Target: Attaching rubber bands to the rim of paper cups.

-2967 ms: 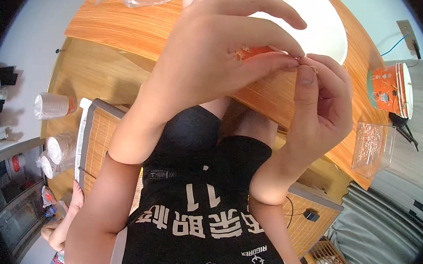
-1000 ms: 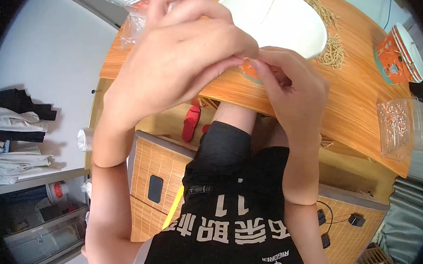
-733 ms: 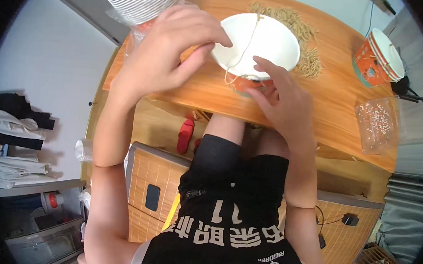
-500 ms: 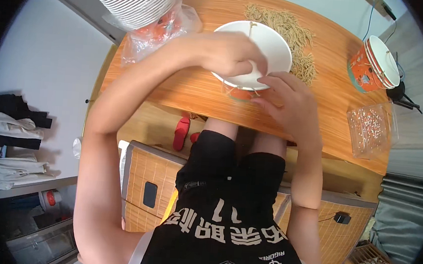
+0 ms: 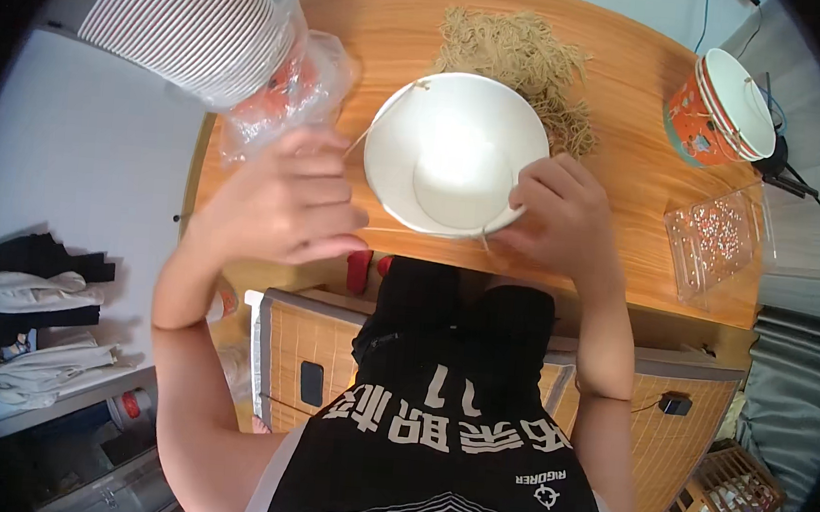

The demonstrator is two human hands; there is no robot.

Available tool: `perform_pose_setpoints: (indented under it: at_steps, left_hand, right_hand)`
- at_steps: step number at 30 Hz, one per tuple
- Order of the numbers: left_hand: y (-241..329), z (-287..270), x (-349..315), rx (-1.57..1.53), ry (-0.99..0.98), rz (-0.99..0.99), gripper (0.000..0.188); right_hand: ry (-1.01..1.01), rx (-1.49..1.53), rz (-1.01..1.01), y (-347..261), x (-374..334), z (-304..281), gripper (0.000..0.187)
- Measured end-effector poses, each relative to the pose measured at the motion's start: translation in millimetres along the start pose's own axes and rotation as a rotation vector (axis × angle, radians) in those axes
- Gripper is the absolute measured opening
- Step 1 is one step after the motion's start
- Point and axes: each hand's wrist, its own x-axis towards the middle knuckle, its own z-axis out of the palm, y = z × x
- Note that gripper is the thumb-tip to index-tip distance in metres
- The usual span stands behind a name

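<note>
A white-lined paper bucket (image 5: pixel 393 163) stands on the wooden table in front of me, its wide mouth tipped toward me. One thin tan cord (image 5: pixel 382 119) runs from the far left of its rim to my left hand (image 5: pixel 299 199), which pinches the cord's end between thumb and forefinger. My right hand (image 5: pixel 567 215) grips the bucket's near right rim, with the thumb hidden from view. A short knotted cord end (image 5: pixel 486 235) shows at the near rim. Behind the bucket lies a loose heap of tan cords (image 5: pixel 517 57).
A tall stack of white-rimmed buckets (image 5: pixel 192 32) leans at the far left, its base in a clear plastic bag (image 5: pixel 334 62). At the right stand nested orange buckets (image 5: pixel 690 124) and a clear box of small beads (image 5: pixel 717 232). The table's near edge curves by my knees.
My left hand has left the bucket's mouth and pulled left and nearer, drawing the cord out. The bucket's mouth has tipped more toward me. My right hand stays at its rim.
</note>
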Motion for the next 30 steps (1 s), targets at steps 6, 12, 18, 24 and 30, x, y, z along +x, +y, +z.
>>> perform_pose_setpoints:
  at_steps: [6, 12, 18, 24, 30]
  left_hand:
    - [4.0, 24.0, 31.7, 0.138, 0.368, -0.085, 0.015]
    - [-5.2, 19.6, 145.6, 0.226, 0.747, -0.018, 0.019]
    - [-58.6, 19.4, 316.0, 0.234, 0.904, 0.182, 0.016]
    - [-93.9, 43.9, 397.9, 0.086, 0.681, 0.165, 0.01]
    - [-107.6, 66.2, 418.7, -0.082, 0.716, 0.129, 0.01]
  right_hand:
    - [0.169, 0.036, 0.072, 0.0, 2.6, -59.2, 0.041]
    - [0.301, -0.281, 0.085, 12.6, -4.7, -170.8, 0.038]
    - [0.419, -0.582, 0.232, 77.1, -6.2, -258.7, 0.029]
    - [0.503, -0.489, 0.388, 144.2, -8.3, -256.0, 0.046]
    - [0.502, -0.497, 0.447, 170.7, -5.2, -266.8, 0.044]
